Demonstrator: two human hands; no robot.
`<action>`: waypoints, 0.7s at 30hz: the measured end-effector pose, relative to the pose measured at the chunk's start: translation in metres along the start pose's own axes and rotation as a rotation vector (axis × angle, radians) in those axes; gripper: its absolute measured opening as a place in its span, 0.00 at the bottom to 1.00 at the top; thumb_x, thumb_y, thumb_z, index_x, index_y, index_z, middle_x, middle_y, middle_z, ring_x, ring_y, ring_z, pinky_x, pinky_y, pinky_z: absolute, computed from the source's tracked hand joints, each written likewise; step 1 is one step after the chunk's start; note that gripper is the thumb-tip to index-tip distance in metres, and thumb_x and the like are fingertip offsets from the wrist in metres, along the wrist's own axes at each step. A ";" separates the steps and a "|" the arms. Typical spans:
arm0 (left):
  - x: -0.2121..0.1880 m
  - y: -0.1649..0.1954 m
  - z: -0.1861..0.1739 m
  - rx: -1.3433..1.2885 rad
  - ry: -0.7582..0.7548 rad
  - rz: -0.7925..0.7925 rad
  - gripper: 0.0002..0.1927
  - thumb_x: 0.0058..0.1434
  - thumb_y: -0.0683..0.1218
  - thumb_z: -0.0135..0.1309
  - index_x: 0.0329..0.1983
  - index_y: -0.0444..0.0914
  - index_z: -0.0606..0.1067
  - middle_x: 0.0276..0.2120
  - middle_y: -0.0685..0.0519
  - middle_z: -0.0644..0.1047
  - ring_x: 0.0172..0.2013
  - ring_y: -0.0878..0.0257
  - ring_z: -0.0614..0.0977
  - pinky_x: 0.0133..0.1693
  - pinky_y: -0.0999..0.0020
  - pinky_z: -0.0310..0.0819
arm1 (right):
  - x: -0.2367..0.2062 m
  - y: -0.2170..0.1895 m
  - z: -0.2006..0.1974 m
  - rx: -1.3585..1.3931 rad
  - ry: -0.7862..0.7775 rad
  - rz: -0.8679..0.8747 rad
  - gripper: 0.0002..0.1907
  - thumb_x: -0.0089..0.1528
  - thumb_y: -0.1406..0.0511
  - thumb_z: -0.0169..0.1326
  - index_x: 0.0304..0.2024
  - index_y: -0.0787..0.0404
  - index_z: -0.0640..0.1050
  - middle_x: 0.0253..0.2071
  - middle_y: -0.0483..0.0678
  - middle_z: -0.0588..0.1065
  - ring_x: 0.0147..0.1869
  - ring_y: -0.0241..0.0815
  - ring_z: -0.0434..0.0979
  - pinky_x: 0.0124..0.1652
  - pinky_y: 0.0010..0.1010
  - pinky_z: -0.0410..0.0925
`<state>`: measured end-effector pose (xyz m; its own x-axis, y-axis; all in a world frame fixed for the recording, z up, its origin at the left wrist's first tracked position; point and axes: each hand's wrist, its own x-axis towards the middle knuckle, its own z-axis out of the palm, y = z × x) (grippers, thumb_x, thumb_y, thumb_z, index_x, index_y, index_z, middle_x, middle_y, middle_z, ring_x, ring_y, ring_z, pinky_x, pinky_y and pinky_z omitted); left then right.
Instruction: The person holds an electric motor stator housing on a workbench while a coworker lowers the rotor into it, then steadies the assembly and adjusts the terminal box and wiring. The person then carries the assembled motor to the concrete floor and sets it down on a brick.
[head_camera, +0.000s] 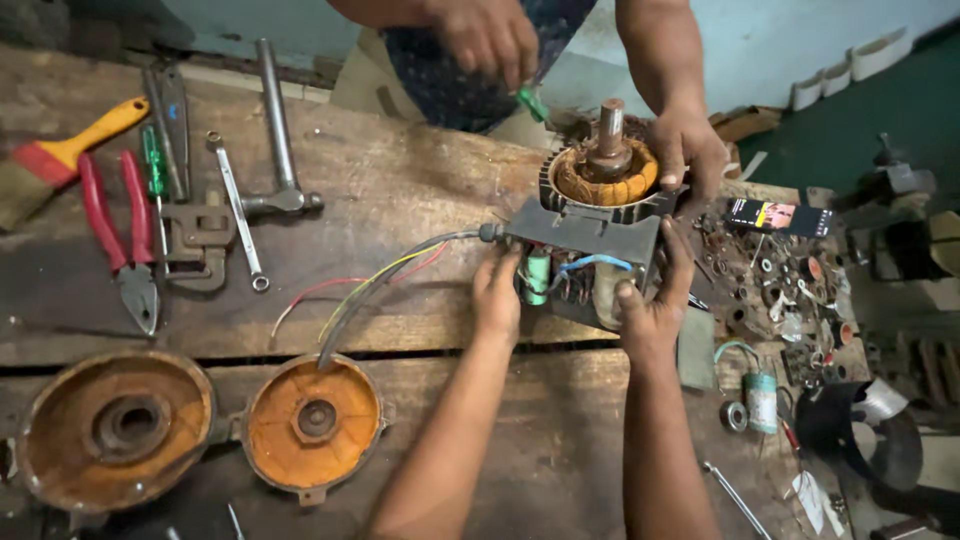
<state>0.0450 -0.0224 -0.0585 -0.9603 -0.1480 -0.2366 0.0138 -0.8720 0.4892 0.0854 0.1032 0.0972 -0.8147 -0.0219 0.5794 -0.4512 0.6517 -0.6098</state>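
Nearest the camera, at seven o'clock, two rusty orange end covers (312, 420) lie face up on the wooden bench (420, 190). Move up and here are the wearer's own hands: the left hand (497, 292) presses its fingers together against the near side of the motor (597, 215), right by the green capacitor (538, 277), while the right hand (655, 300) clamps round the motor's right edge, thumb on the front.

The motor itself stands at one o'clock, shaft up, copper windings (605, 185) bare at the top. A grey cable (385, 290) with loose red and yellow wires trails off toward eight o'clock.

Beyond it, a second person's hands: one steadies the far rim (690, 150), the other (487, 35) pinches a green-handled screwdriver (532, 103) — its tip is hidden, so where it touches I can't quite say.

Far left, at ten o'clock: red pliers (115, 240), a spanner (238, 210), a hammer (278, 135), a paintbrush (65, 155).

The risks, as I judge them: four hands on one heavy body, so an uneven pull could tip it off the bench edge side; the screwdriver could nick the windings; the trailing cable could snag.
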 end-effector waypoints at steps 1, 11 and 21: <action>-0.002 0.002 0.001 0.001 -0.003 -0.010 0.16 0.68 0.46 0.53 0.54 0.31 0.78 0.49 0.52 0.81 0.50 0.64 0.78 0.56 0.68 0.68 | -0.001 0.001 0.000 0.002 0.002 0.005 0.46 0.65 0.43 0.57 0.75 0.63 0.62 0.76 0.55 0.61 0.82 0.51 0.59 0.79 0.44 0.54; -0.010 0.017 0.013 -0.065 -0.048 0.023 0.16 0.69 0.46 0.51 0.53 0.31 0.77 0.49 0.52 0.80 0.50 0.65 0.78 0.55 0.69 0.70 | -0.003 0.002 0.003 0.112 -0.005 0.053 0.47 0.66 0.42 0.57 0.76 0.63 0.61 0.77 0.55 0.57 0.83 0.52 0.56 0.78 0.48 0.54; -0.013 0.020 0.015 -0.111 -0.047 -0.007 0.15 0.70 0.45 0.51 0.53 0.31 0.78 0.47 0.52 0.80 0.47 0.64 0.79 0.53 0.68 0.70 | -0.004 -0.001 0.004 0.029 -0.003 0.010 0.46 0.67 0.41 0.55 0.75 0.63 0.62 0.77 0.55 0.60 0.83 0.51 0.58 0.78 0.46 0.55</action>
<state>0.0534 -0.0312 -0.0326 -0.9723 -0.1221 -0.1993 0.0352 -0.9196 0.3912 0.0873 0.1001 0.0936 -0.8202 -0.0173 0.5718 -0.4532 0.6297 -0.6309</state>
